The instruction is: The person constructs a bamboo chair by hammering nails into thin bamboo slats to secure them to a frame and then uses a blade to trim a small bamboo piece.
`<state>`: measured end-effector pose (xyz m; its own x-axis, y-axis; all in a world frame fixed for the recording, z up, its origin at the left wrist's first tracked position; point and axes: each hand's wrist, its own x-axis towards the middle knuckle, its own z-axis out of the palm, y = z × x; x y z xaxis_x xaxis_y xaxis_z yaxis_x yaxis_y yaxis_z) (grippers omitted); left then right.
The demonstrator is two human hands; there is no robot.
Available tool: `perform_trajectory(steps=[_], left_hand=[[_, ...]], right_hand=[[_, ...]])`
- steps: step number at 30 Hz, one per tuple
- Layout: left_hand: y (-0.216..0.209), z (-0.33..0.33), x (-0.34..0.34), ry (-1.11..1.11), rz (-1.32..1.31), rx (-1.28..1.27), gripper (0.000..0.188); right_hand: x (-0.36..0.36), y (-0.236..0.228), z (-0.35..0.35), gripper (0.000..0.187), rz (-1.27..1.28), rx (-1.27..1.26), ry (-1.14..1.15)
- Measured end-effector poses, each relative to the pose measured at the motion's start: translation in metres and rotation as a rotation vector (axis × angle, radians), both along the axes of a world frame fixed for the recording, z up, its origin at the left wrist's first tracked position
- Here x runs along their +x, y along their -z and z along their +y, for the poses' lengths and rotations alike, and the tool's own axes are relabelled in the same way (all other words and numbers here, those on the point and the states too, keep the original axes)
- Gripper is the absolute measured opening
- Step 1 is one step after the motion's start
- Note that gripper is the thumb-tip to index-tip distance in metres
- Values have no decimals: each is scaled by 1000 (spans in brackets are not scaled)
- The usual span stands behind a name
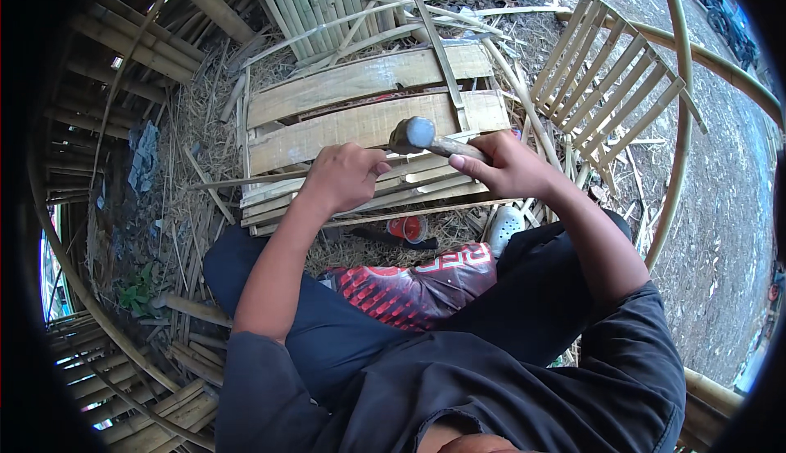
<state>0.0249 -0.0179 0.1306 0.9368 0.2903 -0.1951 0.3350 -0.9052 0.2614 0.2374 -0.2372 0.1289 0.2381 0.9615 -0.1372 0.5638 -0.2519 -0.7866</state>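
Observation:
My right hand (513,166) is closed round the wooden handle of a hammer (420,133). The hammer's metal head hangs over the near part of a low wooden bench (344,127), close to my left fingers. My left hand (345,177) is closed on a thin bamboo strip (250,180), which sticks out to the left past the bench edge. Whether the hammer head touches the strip cannot be made out. Several split bamboo strips (393,187) lie along the bench's near side, under my hands. Another flat strip (442,64) lies across the bench boards.
A slatted bamboo panel (610,81) stands at the right, another (327,3) at the back. Between my legs are a red container (407,228) and a dark, blade-like flat thing (385,238). Long bamboo poles (679,126) curve along the right. Shavings and straw (192,117) cover the ground at left.

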Motion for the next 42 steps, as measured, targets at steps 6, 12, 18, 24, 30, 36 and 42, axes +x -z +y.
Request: perform_trajectory(steps=[6, 12, 18, 24, 30, 36, 42], left_hand=[[4, 5, -9, 109, -170, 26, 21], [-9, 2, -9, 139, -281, 0, 17], [-4, 16, -16, 89, -280, 100, 19], [0, 11, -19, 177, -337, 54, 19], [2, 19, -15, 142, -349, 114, 18], [-3, 23, -24, 138, -449, 34, 13], [-4, 17, -19, 177, -446, 107, 13]], right_hand=[[-3, 2, 6, 69, 40, 25, -56], [-7, 0, 7, 70, 6, -62, 54], [-14, -5, -1, 67, 141, 213, -49], [-6, -4, 6, 67, -66, 30, 63], [-16, -19, -3, 66, 165, 138, 44], [-3, 1, 7, 66, -157, 9, 25], [-18, -9, -3, 65, 219, 264, -26]])
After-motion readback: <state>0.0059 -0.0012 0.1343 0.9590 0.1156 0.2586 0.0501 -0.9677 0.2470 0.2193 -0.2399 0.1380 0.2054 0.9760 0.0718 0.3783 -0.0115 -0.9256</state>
